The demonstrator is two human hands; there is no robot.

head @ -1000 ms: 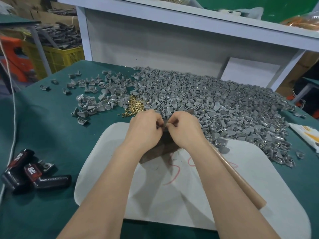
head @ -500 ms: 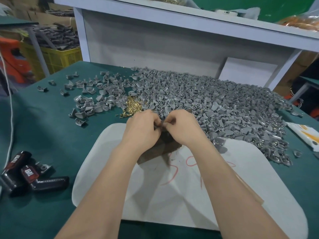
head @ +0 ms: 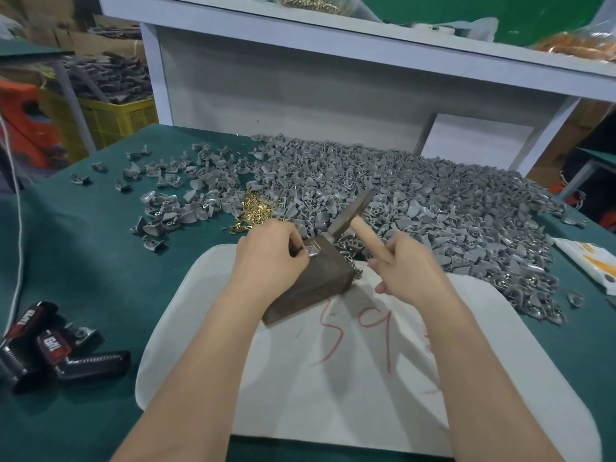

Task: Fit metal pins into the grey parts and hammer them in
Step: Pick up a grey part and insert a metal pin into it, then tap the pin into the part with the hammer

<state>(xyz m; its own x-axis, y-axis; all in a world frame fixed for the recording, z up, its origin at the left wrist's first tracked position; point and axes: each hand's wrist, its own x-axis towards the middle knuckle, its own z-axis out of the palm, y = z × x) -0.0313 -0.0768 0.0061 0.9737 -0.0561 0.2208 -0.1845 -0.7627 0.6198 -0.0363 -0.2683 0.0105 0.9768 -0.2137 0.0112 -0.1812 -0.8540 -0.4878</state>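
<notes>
Two hands: left hand (head: 271, 260) pinches a grey part (head: 313, 252) on the block (head: 316, 283), right hand (head: 411, 273) grips the hammer (head: 366, 236).

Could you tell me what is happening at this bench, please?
A person is fitting pins into grey parts. The left grip holds one part on the block. The right grip holds the hammer by its handle, its head at the block's far end. Brass pins and a pile of parts lie behind.

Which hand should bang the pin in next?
Right. The right hand grips the hammer, its head just above the brown block, while the left hand pinches the grey part there.
</notes>
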